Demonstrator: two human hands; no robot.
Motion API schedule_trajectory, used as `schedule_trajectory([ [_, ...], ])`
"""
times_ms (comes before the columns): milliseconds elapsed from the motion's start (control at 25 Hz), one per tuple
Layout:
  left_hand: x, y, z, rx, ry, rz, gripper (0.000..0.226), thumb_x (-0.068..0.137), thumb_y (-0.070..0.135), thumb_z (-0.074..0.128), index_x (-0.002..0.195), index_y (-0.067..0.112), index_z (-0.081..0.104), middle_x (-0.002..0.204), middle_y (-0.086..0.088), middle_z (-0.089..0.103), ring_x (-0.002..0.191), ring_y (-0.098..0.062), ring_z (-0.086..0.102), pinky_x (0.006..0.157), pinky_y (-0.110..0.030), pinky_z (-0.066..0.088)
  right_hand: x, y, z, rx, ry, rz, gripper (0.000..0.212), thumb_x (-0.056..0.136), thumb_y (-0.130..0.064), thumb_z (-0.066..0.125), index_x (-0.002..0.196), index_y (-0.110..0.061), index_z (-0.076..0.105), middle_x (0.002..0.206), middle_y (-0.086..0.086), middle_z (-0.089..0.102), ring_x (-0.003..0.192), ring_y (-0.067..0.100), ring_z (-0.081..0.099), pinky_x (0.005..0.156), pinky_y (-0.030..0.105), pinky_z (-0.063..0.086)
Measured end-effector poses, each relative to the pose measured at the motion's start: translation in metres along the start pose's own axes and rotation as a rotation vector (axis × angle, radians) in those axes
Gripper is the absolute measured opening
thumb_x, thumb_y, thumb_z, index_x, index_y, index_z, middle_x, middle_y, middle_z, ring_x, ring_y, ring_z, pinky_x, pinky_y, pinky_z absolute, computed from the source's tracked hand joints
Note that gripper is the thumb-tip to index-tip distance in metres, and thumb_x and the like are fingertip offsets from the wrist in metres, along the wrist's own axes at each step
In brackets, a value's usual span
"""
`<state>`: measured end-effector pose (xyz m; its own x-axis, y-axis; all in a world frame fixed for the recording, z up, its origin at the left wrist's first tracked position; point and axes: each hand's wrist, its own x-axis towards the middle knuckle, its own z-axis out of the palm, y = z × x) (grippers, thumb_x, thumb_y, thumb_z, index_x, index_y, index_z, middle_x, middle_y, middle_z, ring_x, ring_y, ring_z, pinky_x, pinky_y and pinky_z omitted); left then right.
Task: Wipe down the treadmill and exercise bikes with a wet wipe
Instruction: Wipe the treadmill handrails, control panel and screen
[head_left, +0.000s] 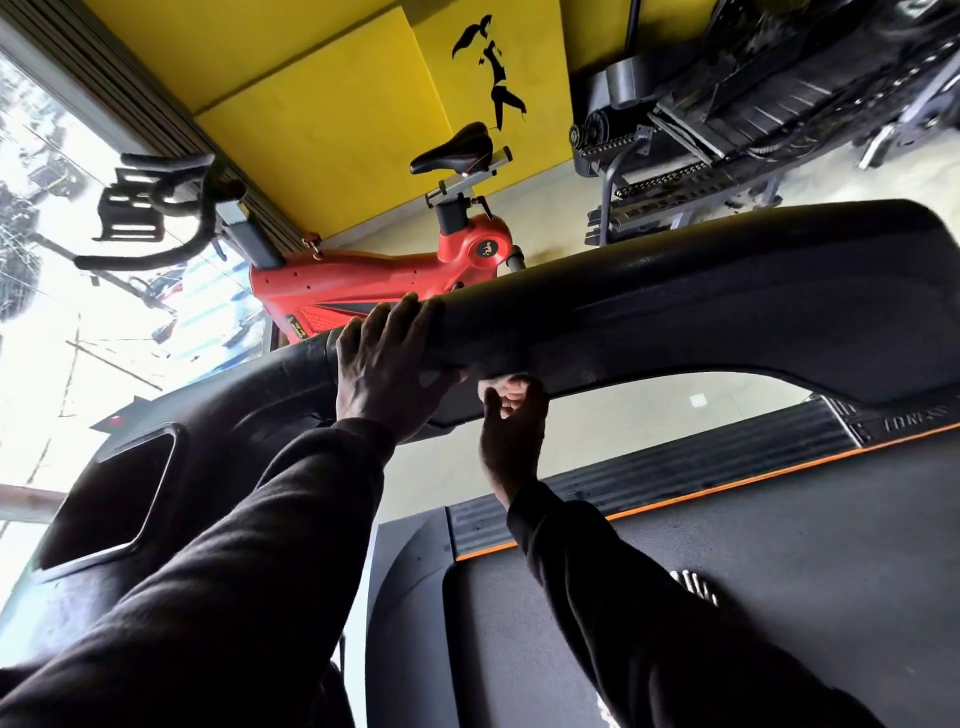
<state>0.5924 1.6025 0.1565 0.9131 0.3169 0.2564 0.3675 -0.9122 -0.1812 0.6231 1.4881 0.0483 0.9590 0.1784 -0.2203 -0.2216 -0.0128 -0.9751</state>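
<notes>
The wet wipe (496, 383) shows only as a small pale wad at the centre of the view, pressed up against the underside of the treadmill's black handrail (675, 306). The right hand (511, 431) holds it there, its fingers (511, 397) curled and pinching the wad against the rail. Just beside it, toward 10 o'clock, the left hand (387, 364) lies over the top of the same rail, its fingers (410, 317) draped over the far edge and lying close together, the thumb tucked underneath. Both arms come up from the bottom edge in dark sleeves (249, 545).

The handrail sweeps from 3 o'clock down to the treadmill console (119, 493) at 8 o'clock, which has a dark inset with a pale rim. Below the rail, from 4 to 5 o'clock, lies the treadmill deck (779, 545) with an orange stripe (727, 486) along its side.

Beyond the rail at 12 o'clock stands a red exercise bike (363, 280) with a black saddle (454, 148), its black handlebars (156, 208) toward 10 o'clock in front of a bright window (47, 260). A yellow wall (322, 114) rises behind it, and other dark gym machinery (753, 119) sits at 1 to 2 o'clock.
</notes>
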Motion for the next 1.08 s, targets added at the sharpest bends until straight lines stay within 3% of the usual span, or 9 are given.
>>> schedule_trajectory([
  [80, 0.000, 0.001, 0.001, -0.001, -0.003, 0.000, 0.082, 0.078, 0.067, 0.062, 0.145, 0.026, 0.041, 0.149, -0.003, 0.044, 0.133, -0.031, 0.041, 0.107, -0.050, 0.027, -0.003, -0.003, -0.001, -0.031, -0.033, -0.142, 0.023, 0.093, -0.016, 0.062, 0.111, -0.003, 0.054, 0.108, 0.007, 0.054, 0.091, 0.011, 0.054, 0.077, 0.005, 0.040],
  [120, -0.001, 0.001, 0.001, -0.003, -0.009, -0.002, 0.082, 0.078, 0.067, 0.063, 0.145, 0.026, 0.041, 0.149, -0.003, 0.044, 0.133, -0.031, 0.040, 0.108, -0.050, 0.027, 0.002, 0.001, -0.002, -0.022, -0.027, -0.131, 0.021, 0.093, -0.017, 0.062, 0.108, -0.004, 0.056, 0.107, 0.008, 0.056, 0.090, 0.013, 0.055, 0.080, 0.012, 0.044],
  [240, -0.001, 0.000, -0.001, -0.019, -0.011, -0.015, 0.083, 0.075, 0.066, 0.066, 0.144, 0.027, 0.041, 0.148, -0.003, 0.044, 0.132, -0.032, 0.041, 0.108, -0.050, 0.027, 0.017, 0.004, -0.007, 0.050, 0.086, 0.134, 0.012, 0.090, -0.018, 0.066, 0.096, -0.011, 0.057, 0.100, 0.012, 0.062, 0.088, 0.021, 0.060, 0.087, 0.041, 0.050],
  [280, 0.000, 0.001, -0.001, -0.027, -0.009, -0.019, 0.082, 0.075, 0.066, 0.065, 0.144, 0.027, 0.042, 0.148, -0.002, 0.044, 0.132, -0.032, 0.041, 0.108, -0.050, 0.027, 0.018, 0.002, -0.009, 0.076, 0.091, 0.126, 0.013, 0.090, -0.019, 0.067, 0.096, -0.011, 0.058, 0.101, 0.011, 0.062, 0.089, 0.021, 0.061, 0.087, 0.041, 0.051],
  [400, -0.001, 0.005, -0.002, -0.031, -0.007, -0.034, 0.078, 0.076, 0.068, 0.061, 0.141, 0.027, 0.044, 0.145, -0.001, 0.046, 0.130, -0.031, 0.042, 0.107, -0.050, 0.028, 0.008, -0.009, -0.017, -0.024, -0.027, -0.086, 0.017, 0.092, -0.016, 0.062, 0.106, -0.005, 0.060, 0.106, 0.005, 0.057, 0.091, 0.012, 0.058, 0.082, 0.015, 0.046],
  [600, 0.017, 0.015, -0.012, -0.164, -0.087, 0.045, 0.075, 0.075, 0.058, 0.069, 0.137, 0.022, 0.047, 0.138, -0.006, 0.050, 0.123, -0.032, 0.047, 0.103, -0.051, 0.038, 0.022, -0.011, -0.026, 0.008, 0.003, 0.120, 0.016, 0.093, -0.016, 0.062, 0.102, -0.003, 0.063, 0.100, 0.012, 0.067, 0.094, 0.025, 0.064, 0.083, 0.031, 0.049],
  [760, 0.036, 0.050, -0.007, -0.166, -0.080, 0.175, 0.073, 0.081, 0.052, 0.066, 0.143, 0.022, 0.043, 0.143, -0.008, 0.046, 0.129, -0.031, 0.041, 0.105, -0.050, 0.038, 0.016, -0.018, -0.034, -0.053, -0.055, -0.121, 0.014, 0.093, -0.013, 0.062, 0.103, -0.003, 0.063, 0.101, 0.008, 0.062, 0.089, 0.013, 0.061, 0.082, 0.017, 0.048],
  [920, 0.036, 0.057, -0.004, -0.078, -0.021, 0.141, 0.073, 0.080, 0.056, 0.067, 0.141, 0.023, 0.044, 0.142, -0.006, 0.049, 0.126, -0.032, 0.046, 0.102, -0.049, 0.038, 0.036, -0.008, -0.048, -0.034, -0.060, 0.130, 0.015, 0.089, -0.019, 0.062, 0.101, -0.010, 0.059, 0.103, 0.011, 0.065, 0.095, 0.022, 0.063, 0.089, 0.037, 0.051],
  [1080, 0.039, 0.065, -0.007, -0.040, -0.027, 0.097, 0.073, 0.079, 0.067, 0.055, 0.138, 0.024, 0.046, 0.138, -0.005, 0.051, 0.121, -0.033, 0.050, 0.099, -0.049, 0.041, 0.035, -0.013, -0.063, -0.112, -0.137, -0.025, 0.022, 0.091, -0.008, 0.061, 0.112, -0.003, 0.057, 0.108, 0.005, 0.054, 0.092, 0.011, 0.055, 0.082, 0.012, 0.045],
])
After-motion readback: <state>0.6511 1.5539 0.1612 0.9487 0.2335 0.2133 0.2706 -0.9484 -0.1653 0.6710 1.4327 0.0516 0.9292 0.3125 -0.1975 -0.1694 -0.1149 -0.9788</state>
